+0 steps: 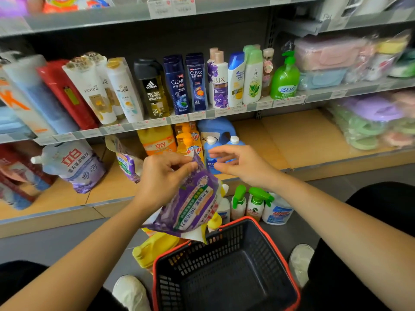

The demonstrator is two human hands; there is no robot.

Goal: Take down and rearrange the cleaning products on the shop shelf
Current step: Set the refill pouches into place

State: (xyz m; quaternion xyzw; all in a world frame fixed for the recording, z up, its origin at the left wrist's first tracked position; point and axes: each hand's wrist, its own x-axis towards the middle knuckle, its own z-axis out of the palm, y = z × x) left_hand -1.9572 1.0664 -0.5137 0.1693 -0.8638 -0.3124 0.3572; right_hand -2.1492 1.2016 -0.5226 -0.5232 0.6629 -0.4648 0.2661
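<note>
Left hand is pinching a pouch top-up over the basket; right hand, fingers spread, is hovering just before blue bottles.

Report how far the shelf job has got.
Done: spray bottles and a yellow jug sit on the floor, and part of the bottom shelf is bare. In hand: the left hand grips a purple pouch; the right hand is open near the blue bottles. Left: those and the orange bottles are unmoved.

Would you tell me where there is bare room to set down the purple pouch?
Bare shelf lies right of the blue bottles, up to the green packs; the basket is empty. The orange bottles crowd the middle.
</note>
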